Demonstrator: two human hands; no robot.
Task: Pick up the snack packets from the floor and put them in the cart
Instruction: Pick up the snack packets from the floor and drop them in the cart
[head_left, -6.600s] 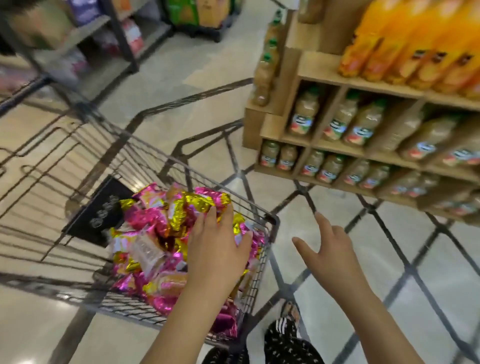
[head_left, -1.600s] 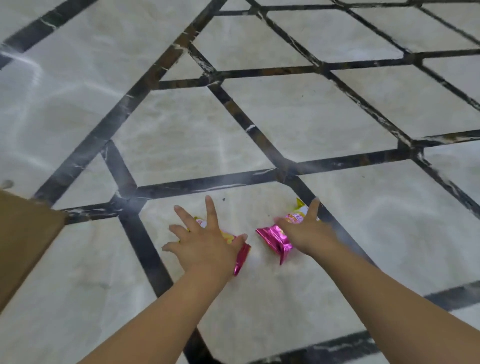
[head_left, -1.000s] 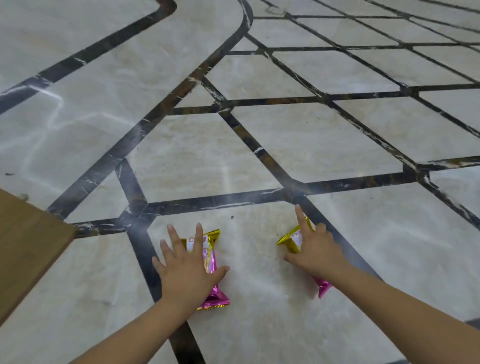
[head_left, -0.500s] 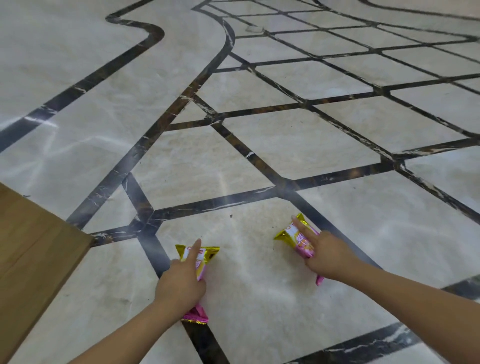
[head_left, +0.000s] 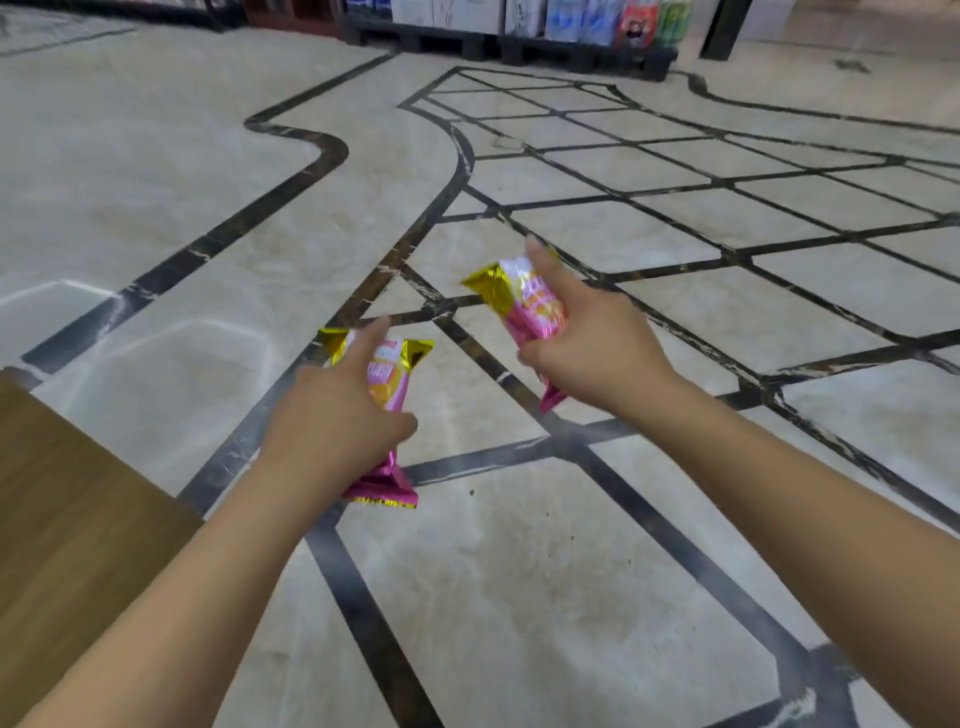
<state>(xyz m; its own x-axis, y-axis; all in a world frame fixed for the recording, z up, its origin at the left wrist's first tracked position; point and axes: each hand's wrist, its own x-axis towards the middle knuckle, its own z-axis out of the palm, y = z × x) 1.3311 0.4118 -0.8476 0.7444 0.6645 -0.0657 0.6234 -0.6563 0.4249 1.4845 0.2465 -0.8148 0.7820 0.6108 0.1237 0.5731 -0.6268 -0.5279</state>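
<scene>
Left hand (head_left: 337, 415) grips pink-gold snack packet (head_left: 387, 410), right hand (head_left: 592, 353) grips second packet (head_left: 530, 306); both held above floor (head_left: 156, 156). Cart out of view. Risk: slick foil slipping from loose grip during carry.

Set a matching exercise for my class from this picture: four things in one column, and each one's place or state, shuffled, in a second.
Column one
1. left hand
2. right hand
3. brown wooden panel
4. black pallets loaded with boxes

Column two
A. at the far end of the beige marble floor
B. grips the lower pink-and-gold foil snack packet
C. at the view's lower left edge
D. grips the higher pink-and-gold foil snack packet

Pairs: 1-B, 2-D, 3-C, 4-A.
</scene>
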